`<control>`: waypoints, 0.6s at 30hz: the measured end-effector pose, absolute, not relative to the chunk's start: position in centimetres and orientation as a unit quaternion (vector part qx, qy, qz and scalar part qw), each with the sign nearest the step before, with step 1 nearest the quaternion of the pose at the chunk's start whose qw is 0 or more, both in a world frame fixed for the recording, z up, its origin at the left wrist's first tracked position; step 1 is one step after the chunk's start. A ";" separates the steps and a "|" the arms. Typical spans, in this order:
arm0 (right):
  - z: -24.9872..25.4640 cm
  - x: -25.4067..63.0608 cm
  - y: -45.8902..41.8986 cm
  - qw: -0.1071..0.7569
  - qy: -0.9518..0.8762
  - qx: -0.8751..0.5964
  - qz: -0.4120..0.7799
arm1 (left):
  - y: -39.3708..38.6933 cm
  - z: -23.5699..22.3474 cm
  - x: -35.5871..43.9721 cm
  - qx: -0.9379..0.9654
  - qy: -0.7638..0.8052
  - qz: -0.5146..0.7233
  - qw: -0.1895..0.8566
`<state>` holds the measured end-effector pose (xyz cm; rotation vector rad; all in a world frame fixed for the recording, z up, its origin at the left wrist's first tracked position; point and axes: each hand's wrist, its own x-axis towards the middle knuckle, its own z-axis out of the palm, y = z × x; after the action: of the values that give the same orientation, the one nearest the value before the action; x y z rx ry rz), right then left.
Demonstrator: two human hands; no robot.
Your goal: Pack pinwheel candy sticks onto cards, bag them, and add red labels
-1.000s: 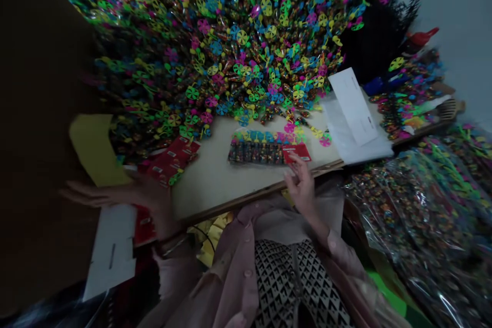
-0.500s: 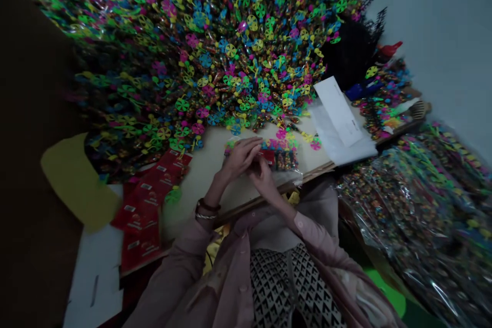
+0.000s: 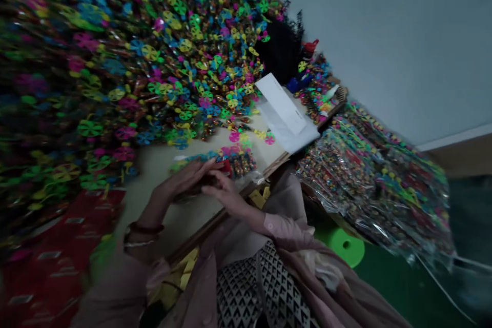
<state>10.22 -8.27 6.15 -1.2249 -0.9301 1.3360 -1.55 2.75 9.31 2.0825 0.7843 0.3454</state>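
My left hand [image 3: 183,182] and my right hand [image 3: 220,193] meet over a clear packet of small coloured pinwheel toys [image 3: 234,160] that lies on the pale table [image 3: 161,161]. A red card [image 3: 225,167] shows between the hands at the packet's near end. Fingers of both hands lie stretched over the packet and card, touching them. The view is dim and smeared by motion, so I cannot tell whether either hand grips anything.
A huge heap of pinwheel toys [image 3: 146,61] covers the table's far side. Red cards [image 3: 57,261] lie at the left. White sheets [image 3: 286,118] sit at the table's right end. Filled clear bags [image 3: 369,174] are piled on the right above a green stool [image 3: 346,248].
My left hand came from the far left to the packet and joined the right hand there. The camera swung right, so the table and heap shifted left.
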 end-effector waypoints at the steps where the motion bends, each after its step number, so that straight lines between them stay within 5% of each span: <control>1: 6.6 10.2 -8.6 0.531 -0.365 -0.506 0.573 | 2.7 9.4 -1.7 0.846 0.288 0.111 0.434; 7: 8.9 10.7 -11.6 0.497 -0.220 -0.407 0.734 | 2.3 7.7 -2.4 0.888 0.229 0.017 0.400; 11: 10.4 11.9 -14.1 0.416 -0.282 -0.349 0.791 | 0.9 5.3 -2.6 0.929 0.236 0.005 0.284; 13: 10.6 13.6 -14.3 0.439 -0.363 -0.418 0.708 | -0.4 4.4 -2.6 0.948 0.240 0.004 0.208; 16: 9.8 17.6 -12.8 0.505 -0.457 -0.607 0.410 | -2.3 3.6 -2.7 0.961 0.240 0.000 0.140; 18: 8.6 20.3 -11.3 0.469 -0.490 -0.693 0.244 | -2.7 3.5 -3.3 0.960 0.247 0.022 0.130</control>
<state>20.27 -11.32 8.60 -1.7003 -1.2003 0.5993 -3.35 -2.70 3.50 2.7895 0.7169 0.0639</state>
